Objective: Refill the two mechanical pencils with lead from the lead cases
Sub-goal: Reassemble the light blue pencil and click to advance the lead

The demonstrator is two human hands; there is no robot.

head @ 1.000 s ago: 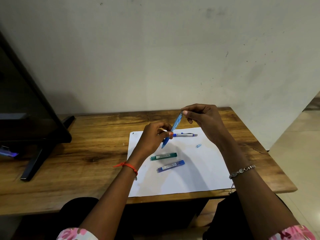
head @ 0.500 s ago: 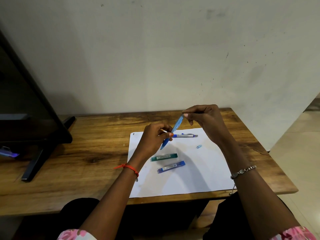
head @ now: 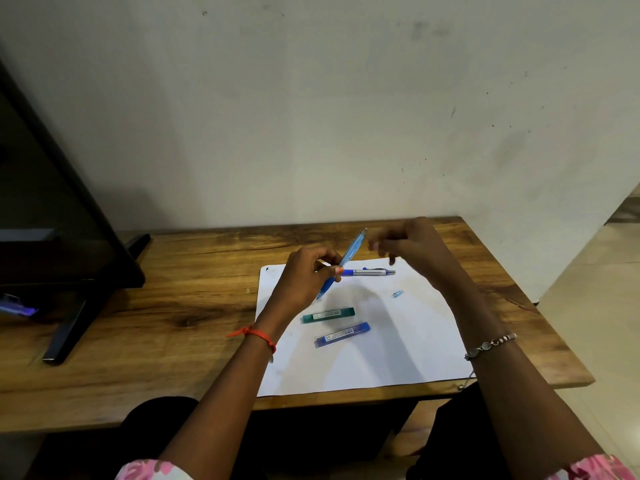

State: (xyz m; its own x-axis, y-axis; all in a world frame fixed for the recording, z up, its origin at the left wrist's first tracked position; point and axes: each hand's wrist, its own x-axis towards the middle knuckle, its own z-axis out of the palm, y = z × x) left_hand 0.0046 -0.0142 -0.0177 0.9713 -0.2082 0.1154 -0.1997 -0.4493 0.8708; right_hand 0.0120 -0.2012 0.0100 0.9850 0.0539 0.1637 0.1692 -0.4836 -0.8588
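Nothing really legible here tbh. The green case [head: 328, 315] and the blue case [head: 343, 335] both have a pale printed strip along the side, but the print's way too small and blurry to make out any letters or numbers.

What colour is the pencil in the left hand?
The pencil is light blue, darker blue at the grip; head view.
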